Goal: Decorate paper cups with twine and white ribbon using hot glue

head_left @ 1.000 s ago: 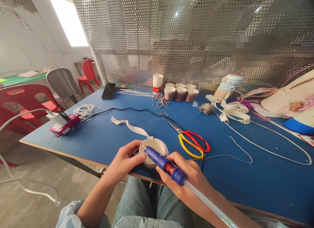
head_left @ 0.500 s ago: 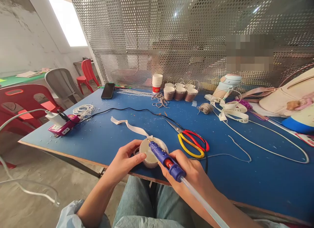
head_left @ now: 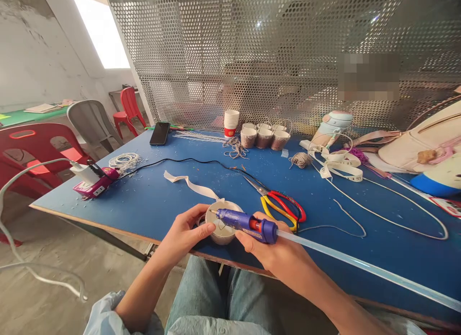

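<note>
My left hand (head_left: 192, 228) is closed around the left side of a paper cup (head_left: 223, 236) near the table's front edge, thumb over the rim. A white ribbon (head_left: 196, 187) trails from the cup's far side across the table. In my right hand (head_left: 268, 246) is a blue glue gun (head_left: 234, 219), its nozzle over the cup's opening near the left rim. A long clear glue stick (head_left: 345, 259) sticks out of its back end. Scissors (head_left: 284, 207) with one red and one yellow handle lie just beyond my right hand.
On the blue table (head_left: 151, 195), a purple power strip (head_left: 95, 183) feeds a black cord (head_left: 187, 159). Farther back are a phone (head_left: 159, 133), stacked paper cups (head_left: 231, 123), several small handled cups (head_left: 264, 138), twine (head_left: 301, 159) and a bottle (head_left: 333, 126). Ribbon (head_left: 345, 170) and a bag (head_left: 414, 150) lie right.
The glue gun has turned from a steep diagonal to nearly level, its nozzle shifting left over the cup. Its glue stick has swung up to the right. My left hand stays on the cup.
</note>
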Demonstrator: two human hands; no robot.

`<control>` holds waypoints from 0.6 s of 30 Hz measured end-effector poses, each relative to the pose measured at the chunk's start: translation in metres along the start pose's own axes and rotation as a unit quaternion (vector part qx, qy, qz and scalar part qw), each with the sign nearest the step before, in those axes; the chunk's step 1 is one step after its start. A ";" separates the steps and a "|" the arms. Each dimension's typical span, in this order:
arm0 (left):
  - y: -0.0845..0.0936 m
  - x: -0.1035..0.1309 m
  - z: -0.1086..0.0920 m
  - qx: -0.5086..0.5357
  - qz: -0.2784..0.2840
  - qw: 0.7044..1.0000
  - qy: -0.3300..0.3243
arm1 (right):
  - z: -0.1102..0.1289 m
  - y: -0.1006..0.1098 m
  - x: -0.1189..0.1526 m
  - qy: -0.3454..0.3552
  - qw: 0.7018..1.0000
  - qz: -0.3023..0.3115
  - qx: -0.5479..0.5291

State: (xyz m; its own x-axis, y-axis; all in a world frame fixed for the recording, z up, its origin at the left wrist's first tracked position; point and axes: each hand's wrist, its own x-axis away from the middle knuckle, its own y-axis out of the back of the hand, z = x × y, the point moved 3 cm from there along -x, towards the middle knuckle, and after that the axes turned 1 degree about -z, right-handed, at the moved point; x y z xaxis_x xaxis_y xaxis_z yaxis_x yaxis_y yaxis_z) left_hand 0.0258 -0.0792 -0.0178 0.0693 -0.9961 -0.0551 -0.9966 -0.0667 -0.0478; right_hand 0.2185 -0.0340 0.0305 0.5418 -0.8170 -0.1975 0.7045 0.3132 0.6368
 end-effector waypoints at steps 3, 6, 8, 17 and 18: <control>0.000 0.001 -0.001 -0.011 -0.005 1.000 -0.001 | -0.006 0.007 0.003 -0.018 0.999 -0.005 -0.039; 0.001 0.001 -0.002 -0.026 -0.019 0.999 -0.007 | -0.014 0.018 0.006 -0.057 0.995 -0.012 -0.087; 0.002 0.001 -0.001 -0.034 -0.040 0.999 -0.008 | -0.018 0.028 0.005 -0.070 0.990 -0.027 -0.119; 0.009 -0.007 -0.003 0.010 -0.124 0.992 0.019 | -0.052 0.049 -0.004 -0.090 0.976 -0.108 -0.165; 0.009 -0.008 -0.006 0.000 -0.129 0.992 0.012 | -0.059 0.045 -0.005 -0.104 0.970 -0.111 -0.192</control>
State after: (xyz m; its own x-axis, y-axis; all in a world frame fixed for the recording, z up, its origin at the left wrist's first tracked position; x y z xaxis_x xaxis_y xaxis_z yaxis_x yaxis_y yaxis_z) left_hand 0.0158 -0.0722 -0.0122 0.3213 -0.9468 -0.0167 -0.9457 -0.3199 -0.0568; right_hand 0.2742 0.0131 0.0161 0.2810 -0.9524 -0.1183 0.9336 0.2427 0.2635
